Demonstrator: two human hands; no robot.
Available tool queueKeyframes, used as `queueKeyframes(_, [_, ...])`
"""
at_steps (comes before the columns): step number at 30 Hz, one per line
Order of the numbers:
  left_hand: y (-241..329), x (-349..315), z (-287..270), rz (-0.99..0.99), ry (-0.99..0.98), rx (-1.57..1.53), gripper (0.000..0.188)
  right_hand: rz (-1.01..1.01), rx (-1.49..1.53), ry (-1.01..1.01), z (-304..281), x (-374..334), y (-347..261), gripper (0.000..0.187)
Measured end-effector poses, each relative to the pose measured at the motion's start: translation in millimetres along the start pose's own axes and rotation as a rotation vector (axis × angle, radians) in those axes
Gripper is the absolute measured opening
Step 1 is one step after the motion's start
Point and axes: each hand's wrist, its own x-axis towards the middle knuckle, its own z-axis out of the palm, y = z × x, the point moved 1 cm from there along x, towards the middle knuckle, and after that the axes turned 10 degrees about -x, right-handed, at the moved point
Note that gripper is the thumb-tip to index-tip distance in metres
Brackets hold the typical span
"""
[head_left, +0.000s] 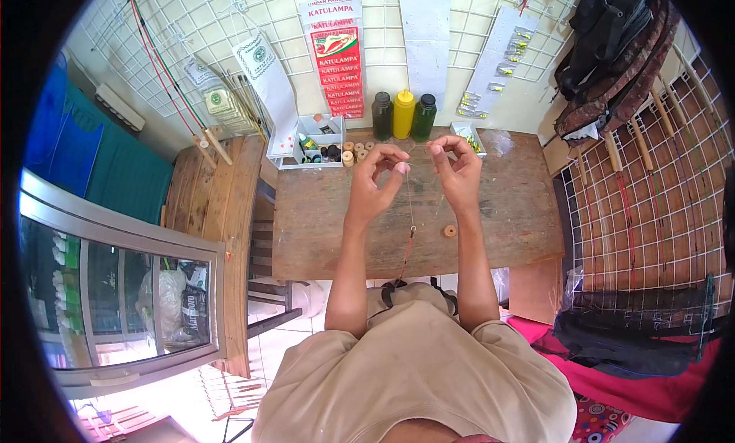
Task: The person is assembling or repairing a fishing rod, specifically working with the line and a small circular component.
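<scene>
Both of my hands are raised over the wooden table, thumbs and fingertips pinched. My left hand is closed on a thin pale fishing line. The line runs down from its fingertips to the ringed tip of a slim red rod, which slopes back toward my lap. A short way to the right, my right hand pinches too, and a faint strand shows near its fingertips. The exact strand between those fingers is too fine to follow. A small wooden spool lies on the tabletop below my right hand.
At the back stand two dark green bottles and a yellow squeeze bottle. A white tray of small items and several wooden spools sit back left. A glass cabinet is left; rods hang on a grid right.
</scene>
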Motion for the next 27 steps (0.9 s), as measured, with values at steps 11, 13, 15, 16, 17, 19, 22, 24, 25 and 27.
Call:
queueKeyframes(11, [14.2,-8.8,-1.9,-0.003,-0.130,0.063,0.015,0.033,0.124,0.033,6.8,-2.4,-7.5,0.011])
queueKeyframes(13, [17.1,-10.9,-2.5,-0.025,-0.107,0.060,0.025,0.050,0.073,0.060,7.5,-1.7,-7.1,0.012])
queueKeyframes(15, [25.6,-14.5,-5.6,-0.060,-0.144,0.066,0.037,0.060,0.053,0.067,8.6,-1.3,-6.6,0.012])
queueKeyframes(16, [27.9,-15.7,-5.8,-0.097,-0.190,0.064,0.051,0.071,0.026,0.083,5.9,-0.4,-5.1,0.013])
queueKeyframes(17, [33.8,-20.2,-7.7,-0.099,-0.193,0.061,0.051,0.072,0.024,0.087,5.7,0.1,-4.5,0.013])
queueKeyframes(19, [46.7,-34.7,-7.3,-0.133,-0.426,0.033,0.085,0.063,-0.014,0.125,7.4,0.8,-4.1,0.013])
queueKeyframes(22, [54.1,-47.3,-0.6,-0.327,-0.412,0.234,0.098,0.058,-0.046,0.148,8.3,1.6,-5.9,0.014])
queueKeyframes(24, [56.7,-45.6,-0.6,-0.314,-0.393,0.308,0.099,0.056,-0.057,0.152,10.3,1.7,-8.2,0.014])
queueKeyframes(25, [58.3,-44.2,2.2,-0.308,-0.379,0.375,0.100,0.062,-0.073,0.162,9.2,1.8,-7.7,0.014])
queueKeyframes(27, [69.3,-45.4,10.4,-0.231,-0.406,0.357,0.098,0.053,-0.086,0.183,9.1,5.2,-5.0,0.014])
